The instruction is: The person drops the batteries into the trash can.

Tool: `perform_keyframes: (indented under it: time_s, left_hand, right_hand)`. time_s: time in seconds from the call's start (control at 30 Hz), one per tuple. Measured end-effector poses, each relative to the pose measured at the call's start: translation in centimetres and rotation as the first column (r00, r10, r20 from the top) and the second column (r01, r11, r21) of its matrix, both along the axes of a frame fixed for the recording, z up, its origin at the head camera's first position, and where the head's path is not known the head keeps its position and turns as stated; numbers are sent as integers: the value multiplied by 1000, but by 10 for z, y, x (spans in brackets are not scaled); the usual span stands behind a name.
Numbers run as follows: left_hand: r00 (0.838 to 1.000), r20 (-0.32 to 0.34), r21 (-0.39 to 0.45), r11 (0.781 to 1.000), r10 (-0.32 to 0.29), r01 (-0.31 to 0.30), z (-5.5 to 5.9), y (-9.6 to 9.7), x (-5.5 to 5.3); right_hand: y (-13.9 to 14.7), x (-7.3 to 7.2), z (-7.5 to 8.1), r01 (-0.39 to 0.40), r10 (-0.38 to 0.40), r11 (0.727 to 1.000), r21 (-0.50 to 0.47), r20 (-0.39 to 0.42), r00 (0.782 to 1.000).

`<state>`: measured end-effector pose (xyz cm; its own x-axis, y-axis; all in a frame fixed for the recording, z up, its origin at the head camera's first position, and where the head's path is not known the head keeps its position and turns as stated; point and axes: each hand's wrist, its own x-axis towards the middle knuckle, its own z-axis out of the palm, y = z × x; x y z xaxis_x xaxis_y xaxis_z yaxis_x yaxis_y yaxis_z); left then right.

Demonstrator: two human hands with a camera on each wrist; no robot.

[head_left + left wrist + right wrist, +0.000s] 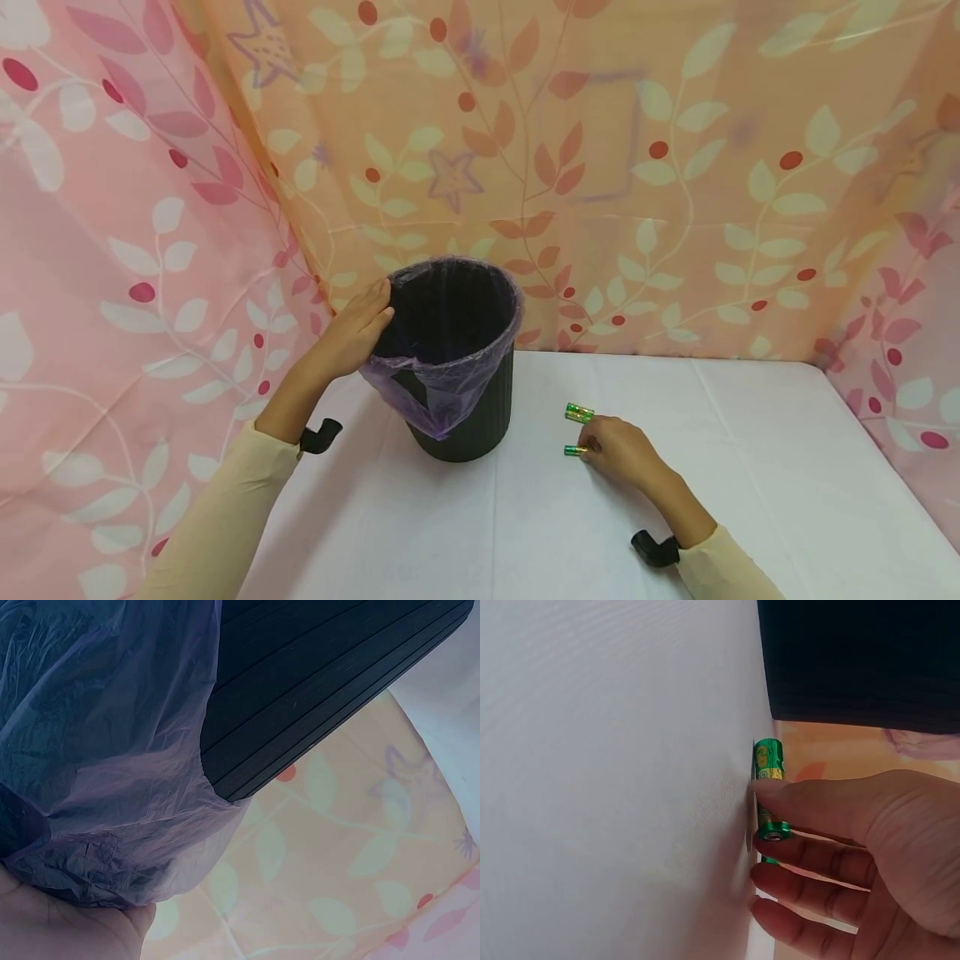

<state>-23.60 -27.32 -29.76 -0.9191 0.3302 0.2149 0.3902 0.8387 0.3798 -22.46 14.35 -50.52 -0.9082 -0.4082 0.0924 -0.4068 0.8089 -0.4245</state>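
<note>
A black ribbed trash bin (480, 417) stands on the white-covered table, lined with a purple plastic bag (450, 392) folded over its rim. My left hand (358, 325) rests against the bin's left rim, fingers nearly straight along the bag; the left wrist view shows it touching the plastic (135, 825). To the bin's right, my right hand (621, 450) pinches a green and gold battery (574, 451) between thumb and forefinger, low at the table. In the right wrist view the thumb lies across this battery (769, 756). More green batteries (579, 412) lie just beyond the fingers.
A white cloth (750, 467) covers the table. Behind it hangs an orange floral curtain (675, 208), with a pink floral one (150, 250) at the left. Black bent pieces (322, 436) stick out at both wrists.
</note>
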Motion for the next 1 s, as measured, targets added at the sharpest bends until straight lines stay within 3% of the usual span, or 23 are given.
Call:
perform_keyframes:
  time_s: [0.37,0.67,1.0]
  left_hand:
    - [1000,-15,11,1000,-7,7,0,1,1]
    - [1000,-14,12,1000,-6,6,-1,-1,-1]
    - [1000,-9,11,1000,1,-1,-3,-2,-2]
  right_hand:
    - [2,0,7,-1,2,999,-42,19,1000]
    - [5,1,14,-40,34,994,-106,-51,998]
    - [5,6,26,-33,25,991,-133,-64,998]
